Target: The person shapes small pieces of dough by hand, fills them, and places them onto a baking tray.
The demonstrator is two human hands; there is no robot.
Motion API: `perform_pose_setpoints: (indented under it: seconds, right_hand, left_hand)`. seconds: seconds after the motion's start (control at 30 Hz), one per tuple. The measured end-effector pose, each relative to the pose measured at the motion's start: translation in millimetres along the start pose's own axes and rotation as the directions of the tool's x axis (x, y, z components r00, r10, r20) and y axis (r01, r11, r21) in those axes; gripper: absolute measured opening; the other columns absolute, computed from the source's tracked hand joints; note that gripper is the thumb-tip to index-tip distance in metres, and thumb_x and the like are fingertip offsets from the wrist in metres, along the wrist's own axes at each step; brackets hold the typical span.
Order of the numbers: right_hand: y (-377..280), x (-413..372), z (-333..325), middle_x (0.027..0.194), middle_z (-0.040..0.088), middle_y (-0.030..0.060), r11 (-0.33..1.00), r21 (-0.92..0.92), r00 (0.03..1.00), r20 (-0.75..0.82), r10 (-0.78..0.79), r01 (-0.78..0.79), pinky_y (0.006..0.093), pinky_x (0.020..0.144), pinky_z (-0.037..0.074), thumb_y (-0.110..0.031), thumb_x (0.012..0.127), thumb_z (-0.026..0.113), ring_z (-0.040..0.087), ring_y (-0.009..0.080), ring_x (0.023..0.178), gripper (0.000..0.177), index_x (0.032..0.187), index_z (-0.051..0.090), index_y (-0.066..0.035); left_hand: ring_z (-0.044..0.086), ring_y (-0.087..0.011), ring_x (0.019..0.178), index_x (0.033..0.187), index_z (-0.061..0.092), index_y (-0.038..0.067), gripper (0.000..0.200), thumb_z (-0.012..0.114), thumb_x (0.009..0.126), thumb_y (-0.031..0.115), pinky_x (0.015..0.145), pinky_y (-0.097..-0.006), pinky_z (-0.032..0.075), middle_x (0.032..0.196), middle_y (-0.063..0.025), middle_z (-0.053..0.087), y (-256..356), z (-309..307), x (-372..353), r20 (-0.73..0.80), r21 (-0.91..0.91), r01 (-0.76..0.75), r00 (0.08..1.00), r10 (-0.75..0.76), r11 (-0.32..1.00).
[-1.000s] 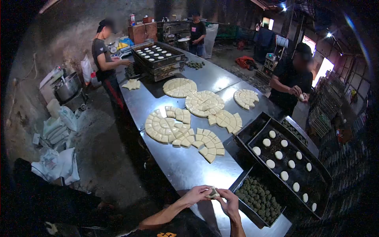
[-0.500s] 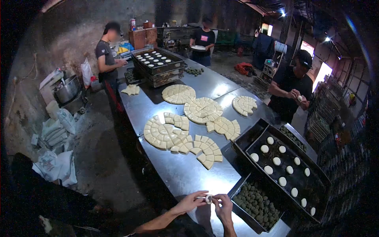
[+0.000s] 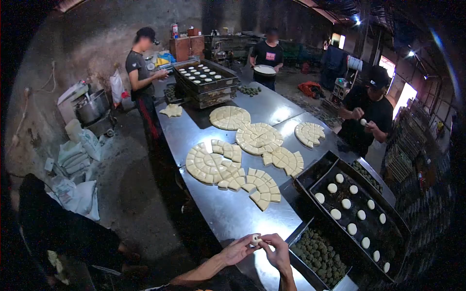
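Note:
Between my two hands, above the near end of the metal table, is a small white dough ball point(image 3: 255, 238) with a dark spot of filling showing through an opening. My left hand point(image 3: 237, 251) cradles it in curled fingers from the left. The fingertips of my right hand point(image 3: 277, 252) pinch at its right edge. Just right of my right hand stands a black tray of dark green filling balls point(image 3: 318, 253). Cut dough pieces point(image 3: 264, 188) lie on the table beyond my hands.
A black baking tray point(image 3: 395, 220) with rows of white dough rounds sits at right. Scored dough discs point(image 3: 258, 138) spread over the metal table point(image 3: 233, 213). Stacked trays point(image 3: 206, 92) stand at the far end. Three people work around the table; another dark-clothed figure point(image 3: 68, 233) is at lower left.
The view has shifted slightly left. The dough's opening looks smaller, with less dark filling showing. The person at right has moved one hand off their dough piece.

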State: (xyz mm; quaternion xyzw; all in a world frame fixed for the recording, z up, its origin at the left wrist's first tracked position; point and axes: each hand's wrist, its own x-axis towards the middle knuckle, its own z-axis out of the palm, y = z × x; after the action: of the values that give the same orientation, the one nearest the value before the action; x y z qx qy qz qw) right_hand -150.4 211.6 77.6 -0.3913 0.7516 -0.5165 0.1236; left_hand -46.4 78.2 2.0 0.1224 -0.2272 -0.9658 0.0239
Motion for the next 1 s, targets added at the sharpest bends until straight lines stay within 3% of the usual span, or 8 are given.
perform_pose_setpoints:
  seconds: [0.07,0.1,0.17,0.3,0.57,0.7,0.83,1.0]
  right_hand:
    - [-2,-2,0,0.102,0.063,0.0128,0.868,-0.394,0.947,0.023,-0.319,0.302,0.0298,0.071,0.052,-0.007,0.076,0.076,0.063,0.0197,0.089,0.029,0.105,0.069,-0.005]
    - [-4,-2,6,0.102,0.063,0.0128,0.868,-0.39,0.946,0.025,-0.325,0.308,0.0298,0.071,0.052,-0.007,0.076,0.076,0.063,0.0197,0.089,0.029,0.105,0.069,-0.005]
    - [-6,-8,18,0.102,0.062,0.0126,0.988,0.12,0.989,-0.108,0.105,-0.092,0.0291,0.069,0.052,-0.007,0.075,0.076,0.062,0.0195,0.084,0.03,0.105,0.068,-0.005]
    - [4,-7,23,0.097,0.061,0.0119,0.996,0.044,0.986,-0.145,0.083,-0.077,0.0283,0.067,0.052,-0.003,0.077,0.073,0.062,0.0194,0.083,0.02,0.097,0.069,-0.004]
    - [-9,-7,29,0.088,0.062,0.0117,1.0,0.02,0.986,-0.166,0.024,-0.021,0.0297,0.068,0.052,-0.004,0.079,0.072,0.063,0.0213,0.079,0.014,0.091,0.067,-0.002]
    - [0,-2,32,0.085,0.061,0.013,0.996,-0.035,0.981,-0.175,-0.085,0.08,0.0304,0.067,0.053,-0.002,0.078,0.072,0.063,0.0218,0.077,0.013,0.09,0.067,0.0]
    - [-16,-1,31,0.087,0.062,0.0125,0.998,-0.01,0.983,-0.172,-0.068,0.067,0.0293,0.067,0.052,-0.001,0.077,0.073,0.063,0.0209,0.076,0.012,0.087,0.066,0.0]
    - [-7,-2,28,0.088,0.064,0.0122,0.995,-0.081,0.973,-0.219,-0.068,0.051,0.03,0.067,0.052,0.0,0.076,0.072,0.064,0.0224,0.075,0.013,0.089,0.067,0.0]
  left_hand:
    - [0.058,-0.0205,0.107,0.125,0.048,0.0,0.036,0.051,0.098,0.024,0.097,-0.0295,0.046,0.115,-0.0101,0.056,-5,-14,5,-0.018,0.036,-0.015,1.0,0.015,0.999]
    - [0.059,-0.0199,0.104,0.124,0.049,0.001,0.034,0.052,0.098,0.023,0.096,-0.0298,0.047,0.113,-0.0094,0.057,0,-12,6,-0.035,0.077,-0.028,0.999,0.031,0.997]
    - [0.058,-0.0189,0.103,0.122,0.049,0.001,0.032,0.052,0.098,0.022,0.095,-0.0304,0.047,0.11,-0.0086,0.056,-1,-2,8,-0.021,0.165,-0.104,0.994,0.109,0.981]
    - [0.056,-0.0164,0.104,0.118,0.049,0.001,0.027,0.052,0.098,0.019,0.094,-0.0324,0.047,0.107,-0.007,0.054,16,8,8,0.024,0.346,-0.097,0.995,0.094,0.933]
    - [0.054,-0.0132,0.097,0.113,0.051,0.002,0.024,0.055,0.097,0.021,0.086,-0.0296,0.046,0.105,-0.005,0.053,6,-3,9,-0.011,0.312,-0.203,0.976,0.218,0.928]
    - [0.053,-0.0111,0.092,0.109,0.051,0.004,0.02,0.055,0.097,0.019,0.082,-0.0262,0.045,0.1,-0.003,0.054,19,15,7,-0.133,0.143,-0.034,0.99,0.054,0.989]
    - [0.053,-0.0109,0.094,0.109,0.052,0.004,0.02,0.055,0.097,0.019,0.082,-0.0252,0.044,0.101,-0.0025,0.053,14,3,12,-0.114,0.23,-0.185,0.97,0.215,0.955]
    - [0.054,-0.0133,0.103,0.117,0.053,0.004,0.025,0.052,0.098,0.02,0.092,-0.0305,0.044,0.109,-0.0033,0.056,26,11,6,-0.01,0.172,-0.014,1.0,0.016,0.985]
